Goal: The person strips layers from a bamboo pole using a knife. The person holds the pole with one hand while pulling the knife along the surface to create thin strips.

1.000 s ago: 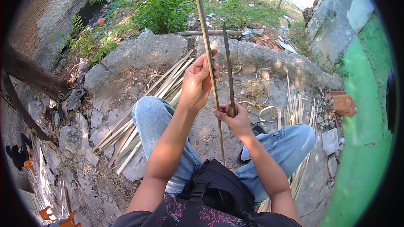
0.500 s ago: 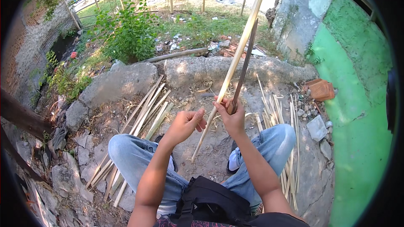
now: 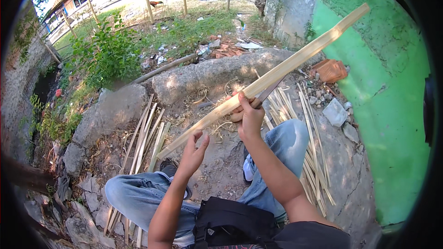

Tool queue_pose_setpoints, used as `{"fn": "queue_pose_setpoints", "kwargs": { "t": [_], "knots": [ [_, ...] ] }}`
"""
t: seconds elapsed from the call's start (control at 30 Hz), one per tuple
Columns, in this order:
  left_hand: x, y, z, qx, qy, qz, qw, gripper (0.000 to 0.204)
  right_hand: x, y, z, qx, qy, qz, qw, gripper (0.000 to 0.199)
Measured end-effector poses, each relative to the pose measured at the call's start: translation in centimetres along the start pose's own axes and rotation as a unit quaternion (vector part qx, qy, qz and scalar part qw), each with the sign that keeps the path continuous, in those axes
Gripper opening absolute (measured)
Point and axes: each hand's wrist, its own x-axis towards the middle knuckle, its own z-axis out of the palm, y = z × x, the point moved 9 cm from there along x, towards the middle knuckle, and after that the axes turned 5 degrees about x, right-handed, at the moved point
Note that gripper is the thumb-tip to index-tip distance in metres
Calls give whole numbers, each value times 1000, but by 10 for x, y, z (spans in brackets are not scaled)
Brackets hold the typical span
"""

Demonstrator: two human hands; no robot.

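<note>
A long pale bamboo strip (image 3: 295, 65) slants from low left to high right across the middle. My right hand (image 3: 252, 118) is closed around it, thumb on top. That same hand also grips a knife (image 3: 269, 93), its brown handle under my fingers and its blade partly hidden behind the strip. Just below the strip's lower part is my left hand (image 3: 190, 156), thumb and fingers apart, holding nothing; whether its fingertips touch the strip I cannot tell.
Piles of split strips lie on the ground by my left knee (image 3: 143, 140) and right knee (image 3: 314, 145). Ahead runs a low concrete curb (image 3: 203, 82), with curled shavings (image 3: 226, 126) before it. A green wall (image 3: 383, 110) rises on the right, near a broken tile (image 3: 328, 70).
The bamboo strip has swung from steep to a flatter slant, its top going right and its lower end left. The knife tilts along with it. My view has turned right.
</note>
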Motion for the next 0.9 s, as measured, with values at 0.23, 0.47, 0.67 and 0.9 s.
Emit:
{"fn": "queue_pose_setpoints", "kwargs": {
  "t": [0.23,0.47,0.67,0.9],
  "knots": [
    [-2,16,-34,-160,217,79,960,52,4,19,1,111,-42,147,982,33],
    [1,34,-68,-368,251,96,890,56,-26,64,26,144,-131,253,948,33],
    [-20,36,-78,-348,365,75,860,36,-70,104,48,134,-142,368,909,28],
    [-50,65,-138,-264,495,156,813,35,-83,131,7,-6,-79,438,896,28]
  ]
}}
